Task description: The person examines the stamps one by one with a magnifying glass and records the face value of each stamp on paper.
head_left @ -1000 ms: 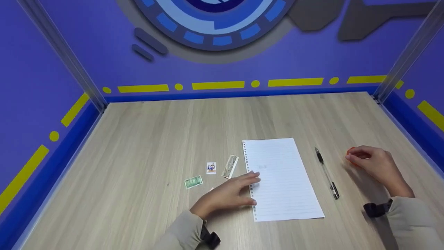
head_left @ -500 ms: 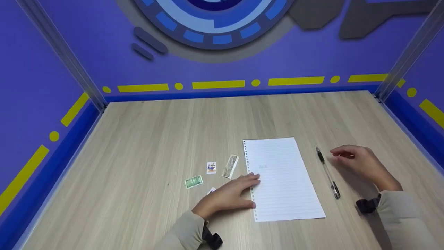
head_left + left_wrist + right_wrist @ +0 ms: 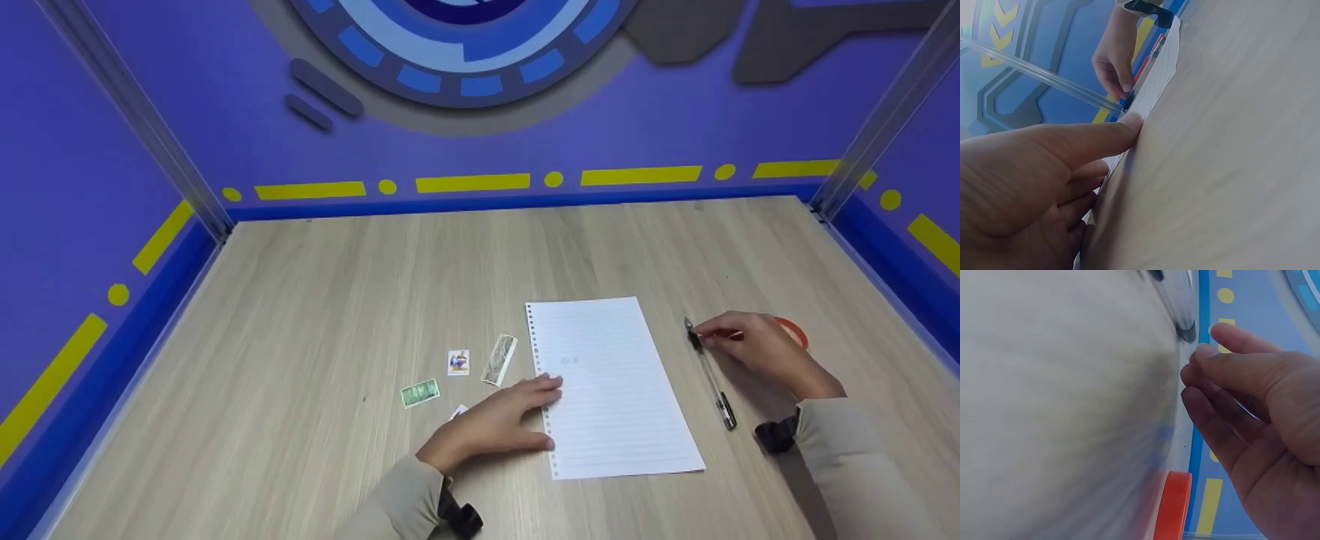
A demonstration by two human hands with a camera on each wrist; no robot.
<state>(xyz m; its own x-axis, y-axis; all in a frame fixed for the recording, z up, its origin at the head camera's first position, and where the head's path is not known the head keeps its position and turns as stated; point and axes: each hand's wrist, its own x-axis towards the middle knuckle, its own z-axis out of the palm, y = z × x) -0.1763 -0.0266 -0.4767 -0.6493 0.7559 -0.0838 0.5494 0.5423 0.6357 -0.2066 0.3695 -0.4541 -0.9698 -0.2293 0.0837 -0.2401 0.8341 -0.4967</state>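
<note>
In the head view a sheet of lined loose-leaf paper point(image 3: 607, 405) lies on the table with a little faint writing on it. My left hand point(image 3: 495, 420) rests on its punched left edge, fingers spread. A clear-barrelled pen with a black grip point(image 3: 707, 375) lies right of the paper. My right hand point(image 3: 757, 352) is at the pen's grip end, thumb and fingers loosely bent; the right wrist view shows nothing held between the fingertips point(image 3: 1207, 351). Behind that hand lies a red ring point(image 3: 795, 332), like a tape roll, partly hidden.
Left of the paper lie small stamp-like pieces: a green one point(image 3: 420, 393), one with a figure point(image 3: 458, 362) and a long grey one point(image 3: 499, 360). Another white piece point(image 3: 459, 411) is partly covered by my left hand. Blue panels point(image 3: 480, 157) enclose the wooden table point(image 3: 337, 300).
My right hand has left the red ring, which now shows behind it, and has moved left to the pen. The left hand has stayed on the paper's edge.
</note>
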